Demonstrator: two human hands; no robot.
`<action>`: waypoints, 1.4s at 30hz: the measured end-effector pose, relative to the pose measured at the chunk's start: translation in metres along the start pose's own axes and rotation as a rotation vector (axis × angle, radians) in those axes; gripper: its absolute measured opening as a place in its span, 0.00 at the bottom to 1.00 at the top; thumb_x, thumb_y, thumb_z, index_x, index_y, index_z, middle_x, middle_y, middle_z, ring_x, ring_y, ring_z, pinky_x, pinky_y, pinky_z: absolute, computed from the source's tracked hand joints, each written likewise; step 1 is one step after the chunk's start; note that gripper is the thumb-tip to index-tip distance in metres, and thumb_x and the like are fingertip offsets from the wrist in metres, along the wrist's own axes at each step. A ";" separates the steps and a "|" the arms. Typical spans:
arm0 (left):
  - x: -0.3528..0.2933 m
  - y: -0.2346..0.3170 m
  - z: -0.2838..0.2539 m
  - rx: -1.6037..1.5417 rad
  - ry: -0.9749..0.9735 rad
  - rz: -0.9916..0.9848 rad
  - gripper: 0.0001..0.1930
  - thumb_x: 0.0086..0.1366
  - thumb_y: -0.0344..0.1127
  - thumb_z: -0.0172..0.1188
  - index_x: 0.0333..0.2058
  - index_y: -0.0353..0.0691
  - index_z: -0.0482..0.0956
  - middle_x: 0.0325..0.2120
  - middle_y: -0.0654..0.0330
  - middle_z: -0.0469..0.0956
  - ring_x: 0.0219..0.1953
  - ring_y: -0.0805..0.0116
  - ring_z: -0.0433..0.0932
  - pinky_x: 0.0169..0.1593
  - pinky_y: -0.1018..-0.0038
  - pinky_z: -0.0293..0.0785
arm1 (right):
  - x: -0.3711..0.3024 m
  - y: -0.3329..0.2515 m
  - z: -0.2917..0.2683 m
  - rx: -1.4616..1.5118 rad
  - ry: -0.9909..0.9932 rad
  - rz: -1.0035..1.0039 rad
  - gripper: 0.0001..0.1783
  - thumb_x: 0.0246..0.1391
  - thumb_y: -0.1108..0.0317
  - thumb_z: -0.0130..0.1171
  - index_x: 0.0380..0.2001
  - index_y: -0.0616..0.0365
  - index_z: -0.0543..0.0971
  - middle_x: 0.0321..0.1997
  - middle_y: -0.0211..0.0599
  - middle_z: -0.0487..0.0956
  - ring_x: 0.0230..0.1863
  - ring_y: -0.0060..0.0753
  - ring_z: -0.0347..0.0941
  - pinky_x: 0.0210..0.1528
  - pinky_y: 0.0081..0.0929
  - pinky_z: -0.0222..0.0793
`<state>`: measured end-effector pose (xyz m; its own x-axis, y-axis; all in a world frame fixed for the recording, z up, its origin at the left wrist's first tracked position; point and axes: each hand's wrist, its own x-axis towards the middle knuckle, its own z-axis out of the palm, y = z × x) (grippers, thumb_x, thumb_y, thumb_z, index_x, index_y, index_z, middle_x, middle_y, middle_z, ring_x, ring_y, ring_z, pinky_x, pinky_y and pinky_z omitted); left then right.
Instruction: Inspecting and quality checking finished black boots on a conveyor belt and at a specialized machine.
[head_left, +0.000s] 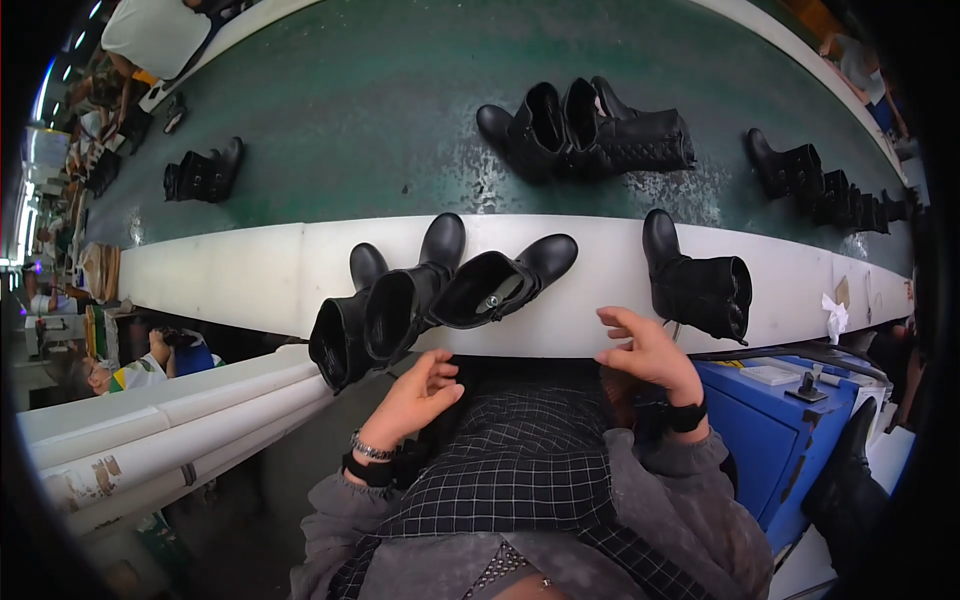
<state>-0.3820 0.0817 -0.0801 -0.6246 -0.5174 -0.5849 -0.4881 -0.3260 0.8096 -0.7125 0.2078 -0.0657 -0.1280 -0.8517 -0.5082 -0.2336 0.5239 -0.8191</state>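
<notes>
My left hand (411, 394) hovers at the near edge of the white ledge (590, 330), holding nothing, fingers half curled and apart. Just beyond it stand two black boots (394, 305) (343, 325) side by side, toes pointing away from me. A third black boot (492, 290) leans to the right of them, its open shaft toward me and something small and shiny inside. My right hand (645, 350) is raised over the ledge's near edge with fingers spread and nothing in it. Closest to that hand is another black boot (700, 292), lying with its shaft opening to the right.
Beyond the ledge runs a green conveyor belt (350, 130) carrying a cluster of black boots (570, 130), more boots at right (800, 180) and a pair at left (203, 172). A blue cabinet (750, 430) stands at my right. White rails (180, 430) run at my left. Other people work nearby.
</notes>
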 end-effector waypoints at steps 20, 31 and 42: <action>0.025 -0.095 -0.005 -0.051 0.944 0.306 0.26 0.54 0.35 0.65 0.50 0.31 0.70 0.47 0.50 0.73 0.46 0.62 0.76 0.49 0.70 0.72 | 0.131 -0.007 0.070 0.437 -0.201 -0.452 0.15 0.53 0.61 0.53 0.39 0.59 0.78 0.66 0.51 0.59 0.71 0.47 0.43 0.70 0.38 0.31; 0.061 -0.106 -0.025 0.094 0.849 0.393 0.18 0.61 0.37 0.56 0.49 0.40 0.74 0.50 0.55 0.74 0.51 0.52 0.71 0.56 0.65 0.64 | 0.155 0.032 0.141 0.028 0.639 -0.234 0.34 0.63 0.53 0.38 0.65 0.63 0.50 0.65 0.52 0.51 0.67 0.51 0.46 0.67 0.39 0.42; 0.068 -0.124 -0.058 0.782 0.978 -0.031 0.17 0.60 0.29 0.55 0.49 0.38 0.74 0.48 0.57 0.75 0.49 0.57 0.73 0.54 0.66 0.67 | 0.222 -0.051 0.232 0.280 0.456 -0.283 0.36 0.63 0.54 0.38 0.65 0.66 0.43 0.68 0.66 0.39 0.70 0.63 0.33 0.69 0.43 0.33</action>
<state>-0.3286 0.0415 -0.2175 -0.0563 -0.9971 -0.0506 -0.9345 0.0347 0.3543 -0.5050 -0.0050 -0.1985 -0.5129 -0.8460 -0.1456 -0.0639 0.2067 -0.9763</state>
